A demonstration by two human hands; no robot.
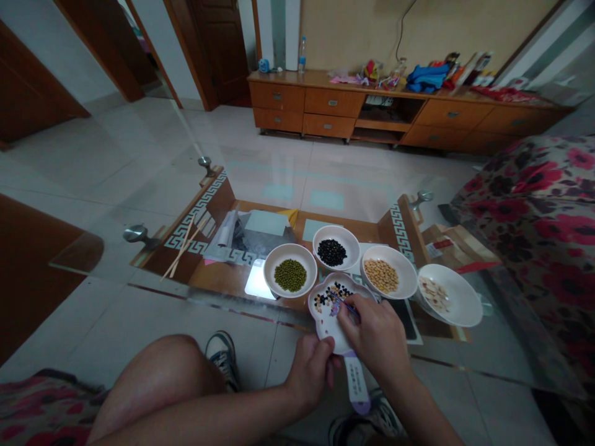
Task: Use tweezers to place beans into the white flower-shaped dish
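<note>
Two chopsticks are laid crossed at the left of the glass table. Beneath the glass, papers are seen, their number not clear. Two shoes are shown on the floor below, one left of the hands and one partly hidden under the handle.

Four white bowls are set out on the table in a curved row. In the first, green beans are heaped, too many to be counted. One plate, flower-shaped with one handle, is held in front of the bowls, tilted somewhat in the view; whether it is also borne by the table cannot be told. Its lower left rim is gripped by the left hand, the thumb laid over the edge and the fingers curled beneath. On its far half, mixed beans, black and tan, are scattered.

In the second bowl, behind the plate, black beans are contained. By the right hand, one thin tool is pinched between closed thumb and fingers, its tip pointed down among the mixed beans; whether a bean is caught cannot be told. The third bowl is filled partly with yellow beans, the fourth with pale pieces. Behind the latter, one paper bag is seen.
</note>
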